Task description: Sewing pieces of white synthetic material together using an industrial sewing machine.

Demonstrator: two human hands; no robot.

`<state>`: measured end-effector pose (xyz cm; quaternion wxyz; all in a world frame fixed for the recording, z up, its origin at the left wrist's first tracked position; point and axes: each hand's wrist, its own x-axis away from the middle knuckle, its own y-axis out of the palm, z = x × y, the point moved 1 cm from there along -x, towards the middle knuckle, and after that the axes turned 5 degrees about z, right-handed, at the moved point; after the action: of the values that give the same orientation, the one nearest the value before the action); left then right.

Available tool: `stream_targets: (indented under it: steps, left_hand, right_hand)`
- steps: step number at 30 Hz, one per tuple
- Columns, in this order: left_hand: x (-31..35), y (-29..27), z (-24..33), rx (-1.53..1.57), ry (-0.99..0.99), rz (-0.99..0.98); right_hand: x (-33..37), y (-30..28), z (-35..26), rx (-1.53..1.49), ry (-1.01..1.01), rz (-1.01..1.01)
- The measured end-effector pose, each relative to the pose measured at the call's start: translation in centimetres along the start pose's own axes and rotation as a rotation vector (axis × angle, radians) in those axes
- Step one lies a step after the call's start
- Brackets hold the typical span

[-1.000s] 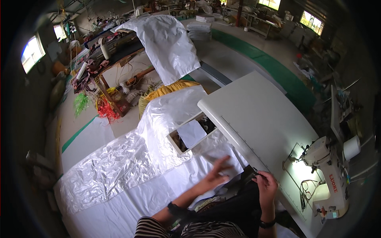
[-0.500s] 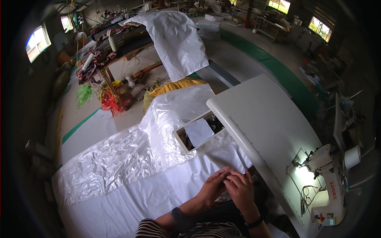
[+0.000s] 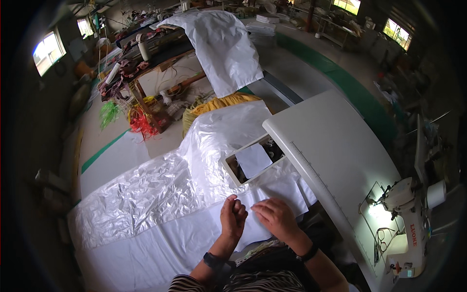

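My left hand (image 3: 233, 217) is curled closed, thumb side up, above the white sheet material (image 3: 194, 233) in front of my lap. Beside it, a small gap away, my right hand (image 3: 277, 217) points leftward with its fingers bent and pressed together. Whether either hand pinches something small, I cannot make out. Beyond them lies a crumpled, shiny translucent plastic sheet (image 3: 141, 194), spread over a raised heap. An open drawer (image 3: 237, 177) with a white paper square (image 3: 254, 161) in it sits just past my hands.
To the right stands a white sewing table (image 3: 335, 131) with a lit sewing machine (image 3: 406, 209) and a pair of glasses (image 3: 384, 238). Farther off are a yellow sack (image 3: 219, 104), red plastic strands (image 3: 143, 124), green strands (image 3: 109, 114) and a draped white sheet (image 3: 224, 48).
My hands, together before, have come apart. The left moved left and curled; the right moved slightly left and turned its fingers toward it. The whole view shifted a little.
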<state>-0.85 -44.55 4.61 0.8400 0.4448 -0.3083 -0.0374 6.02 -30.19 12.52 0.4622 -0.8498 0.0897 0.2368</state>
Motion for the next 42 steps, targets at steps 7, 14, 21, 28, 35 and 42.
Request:
stream_targets:
  steps: [7,14,21,28,35,42]
  left_hand:
    - [-0.6,-0.7,1.6,0.059,-0.002,0.036]
    - [-1.0,0.7,2.6,-0.067,0.167,-0.071]
    - [-0.4,-1.1,4.0,-0.161,0.157,-0.070]
    - [-1.3,-2.0,5.6,-0.323,0.245,-0.068]
    - [-3.3,0.2,4.3,-0.573,0.518,-0.213]
    - [-4.6,0.5,3.5,-0.562,0.518,-0.187]
  right_hand:
    - [0.2,-1.3,1.5,-0.004,0.130,0.079]
    - [-2.9,4.8,3.9,0.231,0.035,-0.033]
    - [-5.3,9.0,8.6,0.462,0.210,-0.197]
    - [-5.1,7.1,12.0,0.585,0.288,-0.138]
    - [-8.0,7.2,11.1,0.531,0.280,-0.133]
    - [-10.1,9.2,11.1,0.621,0.262,-0.108]
